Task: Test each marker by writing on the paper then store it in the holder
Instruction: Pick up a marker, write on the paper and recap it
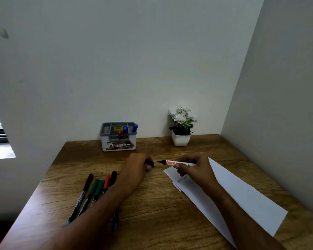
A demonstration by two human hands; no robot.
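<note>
Two hands are busy: your right hand (193,166) pinches the uncapped black marker (175,162) mid-barrel above the paper (242,195), and your left hand (137,167) holds its cap (150,163). The marker looks light, stiff and smooth, so grip nearer the tip.

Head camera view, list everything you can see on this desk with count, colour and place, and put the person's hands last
Desk: one, brown wood, in a wall corner.
Holder: one, grey and white, back of desk; three markers inside, two blue-capped, one red-capped.
Flower pot: one, white, white flowers, back right.
Paper: white sheets, right side, faint writing.
Loose markers: at least five, black, green and red caps, front left.
Open marker: one, white barrel, black tip, in right hand.
Cap: one, black, in left hand.
Left hand: holds cap.
Right hand: holds open marker over paper.
</note>
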